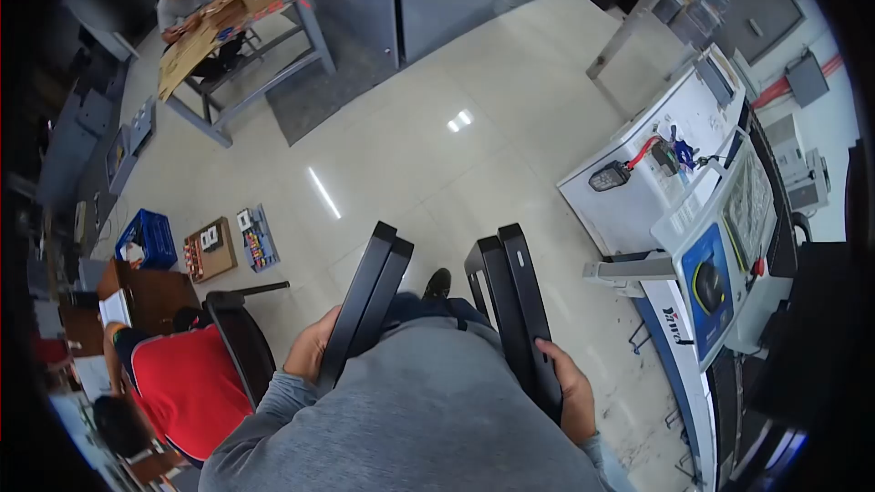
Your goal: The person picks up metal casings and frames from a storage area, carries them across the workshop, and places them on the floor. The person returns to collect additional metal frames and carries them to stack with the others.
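My left hand (312,346) is closed around the outer side of a pair of long black box-shaped pieces (363,296), held side by side at my left hip. On the other side, my right hand (570,390) grips a similar pair of black pieces (521,305); its fingers are partly hidden behind them. The outer right piece has a small light slot near its top. Both pairs are held off the floor, apart from each other, on either side of my grey shirt. What exactly these pieces are I cannot tell.
A white machine (629,159) with a keypad and a mouse pad stands at right. To the left, a person in a red shirt (191,383) sits by a chair (241,337), near a blue crate (146,239) and a cardboard tray (210,251). Another person works at a bench (314,32).
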`<state>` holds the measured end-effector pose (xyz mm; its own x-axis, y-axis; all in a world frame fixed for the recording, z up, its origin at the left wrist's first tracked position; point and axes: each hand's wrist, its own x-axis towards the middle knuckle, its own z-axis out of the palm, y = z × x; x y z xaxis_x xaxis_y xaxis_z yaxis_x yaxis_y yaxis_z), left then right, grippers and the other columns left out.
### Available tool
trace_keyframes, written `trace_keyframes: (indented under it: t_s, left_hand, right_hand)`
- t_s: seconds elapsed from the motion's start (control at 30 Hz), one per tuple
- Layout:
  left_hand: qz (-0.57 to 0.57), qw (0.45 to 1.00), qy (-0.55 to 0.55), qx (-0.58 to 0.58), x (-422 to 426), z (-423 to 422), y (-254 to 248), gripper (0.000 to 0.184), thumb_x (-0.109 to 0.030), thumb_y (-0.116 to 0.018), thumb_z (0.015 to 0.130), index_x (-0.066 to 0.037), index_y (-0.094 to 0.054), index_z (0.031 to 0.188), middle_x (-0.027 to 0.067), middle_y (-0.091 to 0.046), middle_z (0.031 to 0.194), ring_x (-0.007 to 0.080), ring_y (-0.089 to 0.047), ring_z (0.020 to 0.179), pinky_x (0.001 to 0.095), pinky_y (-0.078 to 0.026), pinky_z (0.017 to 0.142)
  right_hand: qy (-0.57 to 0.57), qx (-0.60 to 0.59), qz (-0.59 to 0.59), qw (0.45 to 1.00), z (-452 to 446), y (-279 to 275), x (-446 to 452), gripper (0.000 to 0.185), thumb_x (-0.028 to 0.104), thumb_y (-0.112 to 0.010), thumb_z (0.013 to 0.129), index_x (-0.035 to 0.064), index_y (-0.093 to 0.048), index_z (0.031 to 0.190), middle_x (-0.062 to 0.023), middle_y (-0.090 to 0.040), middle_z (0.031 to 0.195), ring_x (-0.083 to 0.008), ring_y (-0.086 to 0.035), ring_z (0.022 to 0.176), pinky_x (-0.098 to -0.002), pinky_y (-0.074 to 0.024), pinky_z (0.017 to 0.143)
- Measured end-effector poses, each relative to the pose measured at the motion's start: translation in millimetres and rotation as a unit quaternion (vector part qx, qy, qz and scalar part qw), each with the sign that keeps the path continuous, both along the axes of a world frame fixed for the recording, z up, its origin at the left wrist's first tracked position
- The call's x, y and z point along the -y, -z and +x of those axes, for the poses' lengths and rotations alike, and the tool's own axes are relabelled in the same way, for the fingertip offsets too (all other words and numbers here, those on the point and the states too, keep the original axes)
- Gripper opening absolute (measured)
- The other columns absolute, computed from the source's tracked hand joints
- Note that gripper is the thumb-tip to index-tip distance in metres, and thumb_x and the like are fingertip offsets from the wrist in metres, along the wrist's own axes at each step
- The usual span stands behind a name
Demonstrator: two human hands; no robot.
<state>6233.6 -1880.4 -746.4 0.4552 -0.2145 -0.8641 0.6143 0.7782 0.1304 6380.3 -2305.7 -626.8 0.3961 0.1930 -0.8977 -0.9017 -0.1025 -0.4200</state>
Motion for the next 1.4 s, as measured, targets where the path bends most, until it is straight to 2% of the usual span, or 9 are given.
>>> trace_keyframes:
  t_s: [0.17,0.33,0.43,0.6,0.7,0.97,1.17,1.3,1.4]
  left_hand:
    - [0.011,1.000,0.020,0.016,-49.2,115.1,-28.7,0.039,-0.029,-0.050,0.093,0.005,-0.065,0.103,0.0140,-0.069,0.090,0.0203,-0.067,0.073,0.0316,-0.056,0.065]
    - [0.043,0.998,0.025,0.025,-107.3,222.4,-4.3,0.039,-0.030,-0.050,0.092,0.005,-0.065,0.104,0.0140,-0.069,0.092,0.0200,-0.067,0.076,0.0317,-0.056,0.069]
    - [0.040,0.997,0.065,-0.007,-146.4,309.2,-35.5,0.040,-0.030,-0.050,0.092,0.005,-0.064,0.107,0.0136,-0.069,0.093,0.0193,-0.067,0.080,0.0311,-0.056,0.072]
    - [0.044,0.995,0.086,0.021,-202.6,455.3,-26.0,0.039,-0.031,-0.049,0.093,0.003,-0.065,0.102,0.0158,-0.069,0.090,0.0225,-0.068,0.077,0.0341,-0.057,0.072]
    - [0.012,0.992,0.124,0.019,-214.8,518.6,-26.1,0.037,-0.030,-0.049,0.093,0.003,-0.065,0.098,0.0185,-0.068,0.085,0.0259,-0.068,0.075,0.0369,-0.058,0.072]
    - [-0.058,0.983,0.175,0.025,-208.0,775.3,-43.2,0.033,-0.025,-0.048,0.092,0.004,-0.063,0.095,0.0221,-0.067,0.083,0.0292,-0.068,0.075,0.0378,-0.057,0.070]
    - [0.058,0.976,0.209,0.013,-207.7,940.0,-15.9,0.038,-0.030,-0.050,0.093,0.005,-0.063,0.099,0.0215,-0.068,0.088,0.0292,-0.068,0.077,0.0380,-0.057,0.072]
    - [0.039,0.969,0.245,0.025,-198.6,1046.5,-43.5,0.043,-0.034,-0.048,0.095,0.003,-0.063,0.111,0.0124,-0.069,0.098,0.0188,-0.068,0.082,0.0292,-0.055,0.075]
    - [0.055,0.970,0.236,0.008,-192.6,1127.0,-55.4,0.044,-0.035,-0.049,0.094,0.002,-0.064,0.111,0.0123,-0.069,0.099,0.0186,-0.068,0.082,0.0290,-0.055,0.074]
  right_hand:
    - [0.028,0.000,0.004,1.000,84.2,9.2,-27.4,0.051,0.037,-0.068,0.081,-0.0017,-0.063,0.113,-0.0116,-0.067,0.103,-0.0206,-0.063,0.091,-0.0288,-0.0473,0.084]
    - [0.079,0.033,0.026,0.996,180.0,40.0,-73.2,0.047,0.034,-0.066,0.084,-0.0011,-0.062,0.115,-0.0120,-0.066,0.104,-0.0211,-0.063,0.092,-0.0298,-0.0479,0.084]
    - [0.153,-0.067,0.113,0.980,258.3,17.7,-125.7,0.045,0.032,-0.064,0.086,-0.0019,-0.061,0.115,-0.0115,-0.066,0.106,-0.0207,-0.063,0.093,-0.0297,-0.0487,0.084]
    - [0.178,0.036,0.068,0.981,371.8,3.0,-181.5,0.042,0.031,-0.062,0.087,-0.0023,-0.062,0.113,-0.0120,-0.066,0.102,-0.0207,-0.064,0.089,-0.0297,-0.0497,0.082]
    - [0.199,-0.022,0.060,0.978,418.5,-2.3,-189.6,0.043,0.029,-0.063,0.086,-0.0030,-0.061,0.114,-0.0121,-0.067,0.102,-0.0210,-0.064,0.089,-0.0301,-0.0496,0.083]
    - [0.263,0.003,0.035,0.964,591.3,21.0,-197.5,0.047,0.031,-0.064,0.085,-0.0034,-0.059,0.116,-0.0130,-0.066,0.103,-0.0215,-0.063,0.089,-0.0294,-0.0489,0.084]
    - [0.264,-0.024,0.088,0.960,778.3,5.6,-175.7,0.050,0.035,-0.062,0.085,-0.0034,-0.059,0.117,-0.0141,-0.066,0.103,-0.0226,-0.064,0.091,-0.0307,-0.0498,0.085]
    - [0.262,-0.002,0.077,0.962,871.9,6.2,-160.2,0.050,0.036,-0.062,0.085,-0.0032,-0.059,0.116,-0.0137,-0.067,0.103,-0.0222,-0.065,0.091,-0.0309,-0.0502,0.084]
    - [0.271,0.014,0.062,0.960,941.3,13.1,-155.5,0.050,0.037,-0.064,0.082,-0.0009,-0.060,0.115,-0.0144,-0.067,0.104,-0.0250,-0.065,0.089,-0.0344,-0.0530,0.082]
